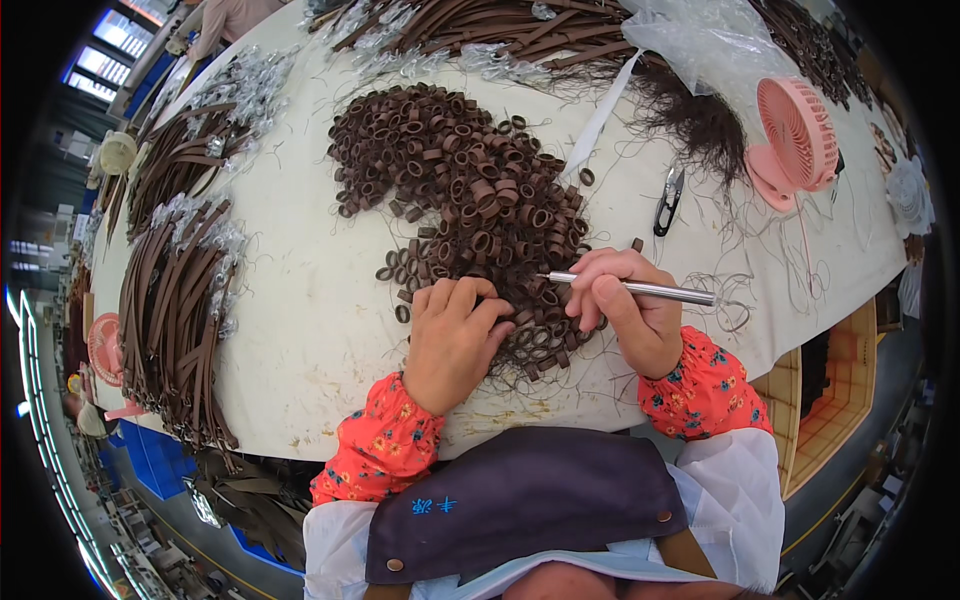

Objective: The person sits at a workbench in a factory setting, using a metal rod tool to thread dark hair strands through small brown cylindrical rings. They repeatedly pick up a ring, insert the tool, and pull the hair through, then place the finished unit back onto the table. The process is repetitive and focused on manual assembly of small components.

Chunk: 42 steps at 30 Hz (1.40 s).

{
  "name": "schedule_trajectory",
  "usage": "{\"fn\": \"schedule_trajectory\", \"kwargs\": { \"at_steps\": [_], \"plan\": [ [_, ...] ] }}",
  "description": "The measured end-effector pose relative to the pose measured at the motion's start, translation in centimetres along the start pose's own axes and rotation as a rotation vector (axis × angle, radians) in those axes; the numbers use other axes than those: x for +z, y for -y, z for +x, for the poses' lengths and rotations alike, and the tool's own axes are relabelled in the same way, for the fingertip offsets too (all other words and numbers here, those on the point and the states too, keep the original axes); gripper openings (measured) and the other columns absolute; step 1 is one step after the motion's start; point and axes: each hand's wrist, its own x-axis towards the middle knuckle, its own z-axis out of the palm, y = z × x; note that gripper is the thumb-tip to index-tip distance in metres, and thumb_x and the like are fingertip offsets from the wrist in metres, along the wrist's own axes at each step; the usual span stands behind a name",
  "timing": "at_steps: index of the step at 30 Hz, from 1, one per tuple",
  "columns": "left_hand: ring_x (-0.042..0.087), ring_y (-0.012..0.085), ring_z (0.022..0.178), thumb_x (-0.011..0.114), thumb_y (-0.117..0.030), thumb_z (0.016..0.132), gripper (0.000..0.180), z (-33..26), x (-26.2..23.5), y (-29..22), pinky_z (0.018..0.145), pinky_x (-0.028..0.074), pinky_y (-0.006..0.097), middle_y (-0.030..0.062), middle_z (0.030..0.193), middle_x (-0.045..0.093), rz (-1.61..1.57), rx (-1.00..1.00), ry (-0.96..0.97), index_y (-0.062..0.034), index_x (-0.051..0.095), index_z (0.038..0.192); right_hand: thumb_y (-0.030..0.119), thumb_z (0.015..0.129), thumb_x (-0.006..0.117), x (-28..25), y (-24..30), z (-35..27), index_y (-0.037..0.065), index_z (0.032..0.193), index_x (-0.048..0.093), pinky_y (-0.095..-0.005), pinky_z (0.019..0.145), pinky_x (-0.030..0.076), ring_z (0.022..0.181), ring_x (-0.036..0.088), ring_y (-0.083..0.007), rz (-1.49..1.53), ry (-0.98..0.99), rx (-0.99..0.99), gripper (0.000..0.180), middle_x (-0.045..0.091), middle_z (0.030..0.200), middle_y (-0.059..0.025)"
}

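Note:
A large heap of small brown strap loops (pixel 480 200) lies on the pale table in front of me. My left hand (pixel 453 335) rests at the near edge of the heap, fingers curled and thumb close to the index finger; whatever is between them is hidden. In my right hand (pixel 632 300) is a slim silver pen-like tool (pixel 672 292), gripped between thumb and fingers. Its thin tip points left over the loops, near my left fingertips. Loose dark threads tangle around the loops below both hands.
Bundles of brown straps (pixel 175 320) with clear plastic wrapping line the table's left side, and more straps (pixel 510 28) lie at the back. To the right are black thread snips (pixel 669 200), a pink fan (pixel 795 135) and a wooden-sided box (pixel 835 400) below the edge.

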Motion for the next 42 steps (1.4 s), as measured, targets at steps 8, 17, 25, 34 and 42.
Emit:
{"fn": "schedule_trajectory", "kwargs": {
  "at_steps": [8,17,25,34,42],
  "plan": [
    [0.055,0.0108,0.079,0.059,-0.003,0.090,0.014,-0.6,0.3,0.7,0.069,0.044,0.026,0.0061,0.100,0.066,-0.869,-0.231,-0.025,-0.0044,0.060,0.103,0.004,0.090,0.061,0.4,-0.6,0.1,0.005,0.107,0.062,-0.0291,0.069,0.051,0.077,0.065,-0.0181,-0.244,0.030,-0.078,0.017,0.066,0.087,-0.0105],
    [0.054,0.0041,0.066,0.059,-0.004,0.092,0.011,-0.9,-0.4,-0.3,0.057,0.043,0.023,0.0015,0.078,0.062,-1.082,-0.395,0.172,-0.0008,0.063,0.102,-0.003,0.076,0.072,1.2,-1.7,0.6,0.009,0.107,0.062,-0.0331,0.070,0.052,0.083,0.064,-0.0260,-0.420,0.169,-0.337,0.035,0.064,0.093,-0.0094],
    [0.051,0.0104,0.060,0.064,-0.004,0.088,0.007,-0.4,-0.2,0.9,0.060,0.040,0.025,0.0017,0.070,0.061,-0.368,-0.112,-0.154,-0.0050,0.069,0.092,0.001,0.084,0.066,1.3,-0.8,0.5,0.005,0.107,0.060,-0.0228,0.068,0.048,0.079,0.061,-0.0075,-0.012,-0.070,0.148,0.025,0.063,0.087,-0.0042],
    [0.056,0.0159,0.068,0.065,-0.003,0.085,0.012,-0.4,-2.2,2.6,0.064,0.044,0.027,0.0062,0.076,0.062,-0.218,-0.242,-0.161,-0.0046,0.068,0.096,0.003,0.078,0.067,0.4,-0.9,1.4,0.008,0.101,0.062,-0.0378,0.075,0.047,0.081,0.060,-0.0282,-0.751,-0.091,-0.200,0.023,0.064,0.085,-0.0067],
    [0.057,0.0288,0.103,0.065,0.002,0.079,0.028,-1.4,-4.1,3.3,0.088,0.046,0.036,0.0118,0.113,0.061,-0.190,-0.055,-0.004,-0.0085,0.069,0.104,0.005,0.084,0.064,0.5,-1.4,1.6,0.008,0.100,0.062,-0.0388,0.080,0.045,0.084,0.060,-0.0293,-0.725,-0.035,-0.187,0.017,0.064,0.090,-0.0080]
  ]
}}
